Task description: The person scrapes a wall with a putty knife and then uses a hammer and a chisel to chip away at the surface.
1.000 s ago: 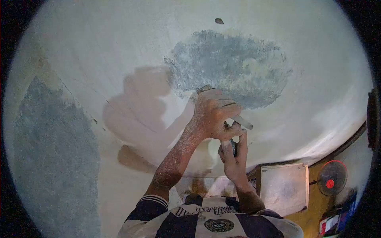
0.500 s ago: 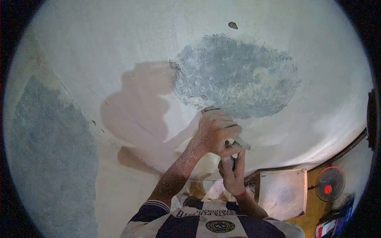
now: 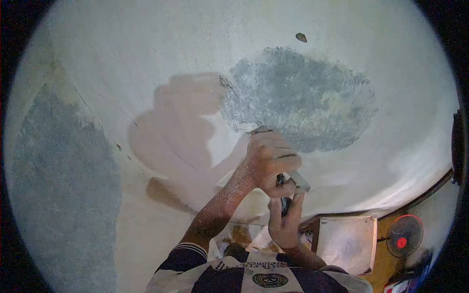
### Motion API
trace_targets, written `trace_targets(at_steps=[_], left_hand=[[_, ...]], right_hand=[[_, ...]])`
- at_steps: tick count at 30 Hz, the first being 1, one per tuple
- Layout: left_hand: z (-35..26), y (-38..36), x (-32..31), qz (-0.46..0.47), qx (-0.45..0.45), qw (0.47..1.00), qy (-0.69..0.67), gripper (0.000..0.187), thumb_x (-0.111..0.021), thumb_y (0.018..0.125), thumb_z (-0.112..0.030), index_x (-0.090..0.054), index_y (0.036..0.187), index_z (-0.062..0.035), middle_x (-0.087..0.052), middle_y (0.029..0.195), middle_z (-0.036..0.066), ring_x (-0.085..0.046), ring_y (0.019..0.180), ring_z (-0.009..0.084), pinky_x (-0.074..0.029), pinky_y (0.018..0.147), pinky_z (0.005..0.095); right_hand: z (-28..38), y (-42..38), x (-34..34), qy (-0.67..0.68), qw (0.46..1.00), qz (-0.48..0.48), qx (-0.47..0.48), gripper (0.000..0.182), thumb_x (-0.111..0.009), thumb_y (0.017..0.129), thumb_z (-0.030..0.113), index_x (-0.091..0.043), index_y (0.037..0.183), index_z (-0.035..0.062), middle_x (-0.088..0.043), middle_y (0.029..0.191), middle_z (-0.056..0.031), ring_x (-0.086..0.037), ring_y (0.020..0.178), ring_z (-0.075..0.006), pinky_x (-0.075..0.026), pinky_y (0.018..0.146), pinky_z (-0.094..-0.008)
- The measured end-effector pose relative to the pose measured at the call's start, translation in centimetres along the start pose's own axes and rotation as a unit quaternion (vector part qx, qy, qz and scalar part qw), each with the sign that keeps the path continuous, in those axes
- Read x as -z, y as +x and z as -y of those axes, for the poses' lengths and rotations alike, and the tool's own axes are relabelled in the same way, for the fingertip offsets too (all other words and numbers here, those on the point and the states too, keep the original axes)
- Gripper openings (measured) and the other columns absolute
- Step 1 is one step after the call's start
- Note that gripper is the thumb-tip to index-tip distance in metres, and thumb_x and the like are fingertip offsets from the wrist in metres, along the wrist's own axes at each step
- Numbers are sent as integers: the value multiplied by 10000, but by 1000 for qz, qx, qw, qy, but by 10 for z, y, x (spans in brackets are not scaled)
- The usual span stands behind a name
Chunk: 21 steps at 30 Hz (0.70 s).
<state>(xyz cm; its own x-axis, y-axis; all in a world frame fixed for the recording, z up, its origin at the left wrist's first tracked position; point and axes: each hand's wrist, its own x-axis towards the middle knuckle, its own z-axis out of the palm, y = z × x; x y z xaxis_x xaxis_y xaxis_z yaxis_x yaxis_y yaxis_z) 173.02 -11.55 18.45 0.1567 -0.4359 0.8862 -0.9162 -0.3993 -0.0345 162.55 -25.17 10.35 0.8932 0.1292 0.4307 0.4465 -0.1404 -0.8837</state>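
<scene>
My left hand [image 3: 271,158] is closed round a flat grey blade tool, held against the pale wall just below a rough grey patch [image 3: 298,97]. One end of the blade tool [image 3: 261,129] shows above my knuckles; a flat grey piece [image 3: 300,182] sticks out below my fingers. Under it, my right hand [image 3: 285,227] is closed on a dark handle [image 3: 285,205]. Whether handle and blade belong to one tool is hidden by my fingers. Pale dust speckles my left forearm.
A second grey patch [image 3: 68,185] covers the left wall, beside a cracked corner line. A small hole [image 3: 301,37] marks the surface above. At lower right are a white board [image 3: 347,244] and a fan with a red rim [image 3: 404,237].
My view has shifted slightly, so the wall patch and hole appear farther right and lower. Both hands keep nearly the same grip, and the lower flat grey piece shows a little more.
</scene>
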Motion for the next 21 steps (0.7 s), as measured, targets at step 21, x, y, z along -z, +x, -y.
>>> trace_targets(at_steps=[21], left_hand=[[6,-7,3,40,-23,999,-13,261,-691,535,-331,-583,677,-140,-502,591,5,-530,545,225,-401,514,366]], right_hand=[[-38,-11,-20,43,999,6,8,405,-467,1020,81,-263,1353,-28,-440,1078,-92,-471,851,-123,-430,715,-267]])
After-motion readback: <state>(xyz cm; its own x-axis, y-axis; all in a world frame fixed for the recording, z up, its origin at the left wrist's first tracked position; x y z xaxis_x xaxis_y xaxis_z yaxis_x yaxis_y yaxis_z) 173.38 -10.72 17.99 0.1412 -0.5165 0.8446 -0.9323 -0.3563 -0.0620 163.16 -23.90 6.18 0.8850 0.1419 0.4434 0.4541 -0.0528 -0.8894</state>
